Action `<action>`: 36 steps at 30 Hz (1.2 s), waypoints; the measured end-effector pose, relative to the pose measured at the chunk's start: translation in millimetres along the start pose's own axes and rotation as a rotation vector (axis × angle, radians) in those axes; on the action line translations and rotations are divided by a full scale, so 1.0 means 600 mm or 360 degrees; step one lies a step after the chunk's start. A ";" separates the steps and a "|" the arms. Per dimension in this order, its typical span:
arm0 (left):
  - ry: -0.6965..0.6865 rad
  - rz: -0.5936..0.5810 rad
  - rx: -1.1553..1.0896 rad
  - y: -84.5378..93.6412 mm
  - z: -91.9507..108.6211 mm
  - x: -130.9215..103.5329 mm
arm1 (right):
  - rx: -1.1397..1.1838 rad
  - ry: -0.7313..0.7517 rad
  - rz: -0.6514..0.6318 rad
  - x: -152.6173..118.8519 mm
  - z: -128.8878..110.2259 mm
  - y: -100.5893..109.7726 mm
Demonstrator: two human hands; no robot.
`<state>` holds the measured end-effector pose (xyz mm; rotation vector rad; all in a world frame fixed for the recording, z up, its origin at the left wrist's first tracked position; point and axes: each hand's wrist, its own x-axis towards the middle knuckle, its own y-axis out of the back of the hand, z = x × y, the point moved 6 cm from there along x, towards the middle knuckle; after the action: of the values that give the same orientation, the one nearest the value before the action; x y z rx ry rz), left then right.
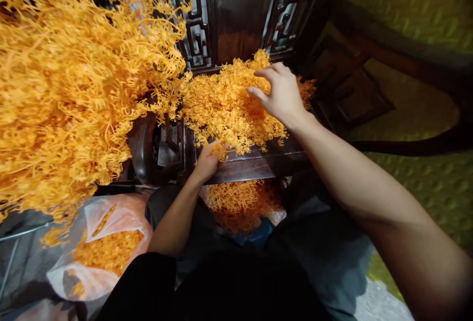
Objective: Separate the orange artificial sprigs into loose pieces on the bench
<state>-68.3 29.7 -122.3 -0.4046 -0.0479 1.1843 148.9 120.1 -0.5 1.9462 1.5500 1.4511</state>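
Two bare hands work at a fluffy heap of orange-yellow sprigs [225, 99] that sits on a dark wood seat [244, 169]. The right hand [284, 91] is over the right side of the heap. Its thumb and fingers are apart, with a gap between them. The left hand [207, 162] is low, by the front edge of the seat, right where the sprigs hang down. Some of its fingers are hidden by sprigs, so I cannot tell if they pinch one.

A much bigger orange bunch [74, 84] fills the left side, near the curved armrest [143, 151]. Below it, a thin plastic bag [133, 212] holds loose orange bits [111, 254]. More orange stems [238, 197] lie under the seat, between the person's legs, with something blue [256, 234] just below them. Behind the heap stands a dark carved back [240, 13].
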 end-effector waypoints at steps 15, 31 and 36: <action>0.0239 -0.0329 -0.0241 -0.040 0.013 -0.023 | 0.1178 -0.0571 0.0307 0.011 0.032 0.057; 0.0164 -0.0152 -0.0150 -0.030 0.019 -0.014 | 0.1742 -0.0996 -0.0590 -0.055 -0.082 -0.031; 0.0143 -0.0163 -0.0154 -0.028 0.019 -0.014 | 0.1143 -0.0715 -0.0665 -0.060 -0.069 -0.040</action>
<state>-59.1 20.1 -104.6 -0.5340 -0.0478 1.0646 103.8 84.2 -16.9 1.8987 2.2301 0.2634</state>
